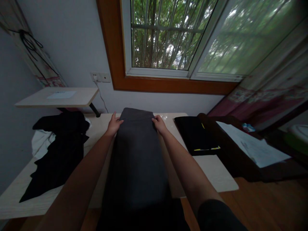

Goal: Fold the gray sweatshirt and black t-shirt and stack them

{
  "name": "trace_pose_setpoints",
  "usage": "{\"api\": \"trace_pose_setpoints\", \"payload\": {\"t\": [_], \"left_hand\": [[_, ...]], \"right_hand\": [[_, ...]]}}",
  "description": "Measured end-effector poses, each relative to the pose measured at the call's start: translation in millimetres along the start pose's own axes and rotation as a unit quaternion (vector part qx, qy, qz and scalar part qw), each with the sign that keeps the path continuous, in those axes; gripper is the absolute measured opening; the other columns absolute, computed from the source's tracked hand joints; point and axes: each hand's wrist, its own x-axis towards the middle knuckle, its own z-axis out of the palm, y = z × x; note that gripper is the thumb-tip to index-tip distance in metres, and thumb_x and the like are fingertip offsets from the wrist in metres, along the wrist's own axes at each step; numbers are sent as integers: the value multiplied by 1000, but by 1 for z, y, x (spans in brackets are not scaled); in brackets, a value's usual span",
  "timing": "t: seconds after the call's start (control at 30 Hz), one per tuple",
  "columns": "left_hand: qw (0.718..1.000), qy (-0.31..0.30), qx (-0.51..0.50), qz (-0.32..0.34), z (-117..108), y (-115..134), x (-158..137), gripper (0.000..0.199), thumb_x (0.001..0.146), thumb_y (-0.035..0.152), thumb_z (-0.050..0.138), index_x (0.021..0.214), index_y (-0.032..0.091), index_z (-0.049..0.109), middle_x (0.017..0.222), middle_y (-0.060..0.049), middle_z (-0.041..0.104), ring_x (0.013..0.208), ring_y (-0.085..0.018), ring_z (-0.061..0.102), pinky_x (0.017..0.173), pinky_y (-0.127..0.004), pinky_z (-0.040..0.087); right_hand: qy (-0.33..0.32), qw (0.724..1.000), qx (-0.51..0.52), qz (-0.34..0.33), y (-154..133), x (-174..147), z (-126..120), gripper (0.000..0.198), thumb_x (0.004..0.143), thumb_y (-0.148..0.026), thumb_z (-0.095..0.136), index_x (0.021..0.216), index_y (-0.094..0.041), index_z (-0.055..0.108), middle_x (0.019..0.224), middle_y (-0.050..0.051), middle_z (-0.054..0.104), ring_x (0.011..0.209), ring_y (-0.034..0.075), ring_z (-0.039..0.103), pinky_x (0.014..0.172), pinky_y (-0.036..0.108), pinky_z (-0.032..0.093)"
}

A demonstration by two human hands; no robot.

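Note:
A long dark grey cloth garment, perhaps trousers doubled lengthwise, stretches over the table from its far side down toward my body. My left hand pinches its far left corner between thumb and fingers. My right hand grips the far right corner in the same manner. Between the hands the far end lies fairly straight, with a slight crease below its edge. The near end fades into shadow at the bottom, so I cannot tell where it stops.
A folded black garment with yellow edges lies on the table at right. Crumpled black clothes and a white cloth are heaped at left beneath a raised shelf. Beyond the right side, papers rest on dark furniture.

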Motion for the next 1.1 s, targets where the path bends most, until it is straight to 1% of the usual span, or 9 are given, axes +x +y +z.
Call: {"api": "trace_pose_setpoints", "payload": {"t": [0.13, 0.23, 0.33, 0.4, 0.5, 0.67, 0.77, 0.9, 1.1], "left_hand": [[996, 3, 88, 3, 5, -7, -3, 80, 81, 27, 74, 152, 20, 39, 138, -17, 62, 108, -23, 69, 91, -34, 54], [981, 13, 194, 3, -1, -11, -11, 69, 86, 36, 68, 147, 15, 45, 123, -15, 69, 101, -23, 70, 91, -35, 52], [955, -9, 294, 21, -10, -9, -22, 69, 86, 43, 65, 146, 15, 45, 103, -9, 72, 95, -23, 69, 89, -33, 50], [941, -40, 335, 26, -17, -7, -30, 73, 84, 46, 66, 147, 16, 45, 91, -5, 71, 87, -23, 69, 82, -32, 50], [933, -92, 348, 14, -28, -6, -45, 77, 78, 50, 70, 145, 19, 47, 82, -1, 68, 77, -22, 68, 72, -30, 48], [957, -169, 234, -12, -43, -8, -66, 82, 73, 48, 73, 146, 22, 47, 87, -2, 71, 78, -24, 70, 71, -33, 51], [967, -141, 211, -14, -44, -12, -68, 83, 72, 45, 75, 146, 21, 47, 86, -2, 70, 78, -24, 69, 73, -34, 52], [972, -95, 215, -13, -37, -16, -55, 83, 71, 40, 76, 147, 20, 47, 80, 1, 66, 74, -21, 66, 72, -32, 51], [975, -5, 220, 33, -17, -6, -34, 63, 77, 36, 71, 136, 18, 56, 94, -5, 68, 85, -21, 66, 80, -32, 50]], "right_hand": [[-7, 1000, 0, 25, 9, -10, -6, 23, 76, -34, 62, 95, -24, 54, 77, -4, 60, 74, 17, 56, 74, 29, 48], [-16, 999, 5, 34, 13, -21, -12, 40, 75, -29, 63, 113, -25, 55, 81, -3, 65, 74, 17, 61, 76, 30, 51], [-54, 997, 31, 39, 17, -31, -17, 58, 74, -27, 66, 130, -27, 53, 91, -2, 69, 79, 18, 64, 80, 33, 53], [-93, 993, 62, 47, 20, -39, -19, 58, 75, -28, 68, 132, -27, 56, 99, 1, 72, 84, 19, 66, 83, 34, 54], [-141, 981, 109, 79, 24, -50, -21, 46, 77, -31, 69, 122, -23, 66, 103, 5, 73, 88, 20, 67, 84, 34, 56], [-167, 958, 190, 133, 28, -67, -23, 50, 78, -30, 72, 127, -21, 66, 111, 7, 75, 87, 19, 70, 81, 32, 58], [-148, 956, 205, 146, 28, -66, -21, 50, 81, -25, 67, 130, -20, 64, 111, 7, 75, 86, 19, 71, 83, 33, 59], [-119, 971, 162, 131, 24, -49, -11, 51, 82, -20, 60, 134, -16, 63, 111, 8, 76, 89, 19, 72, 92, 38, 58], [-70, 988, 98, 95, 12, -17, 0, 53, 81, -21, 60, 134, -18, 64, 120, 8, 74, 108, 22, 69, 107, 43, 49]]}}
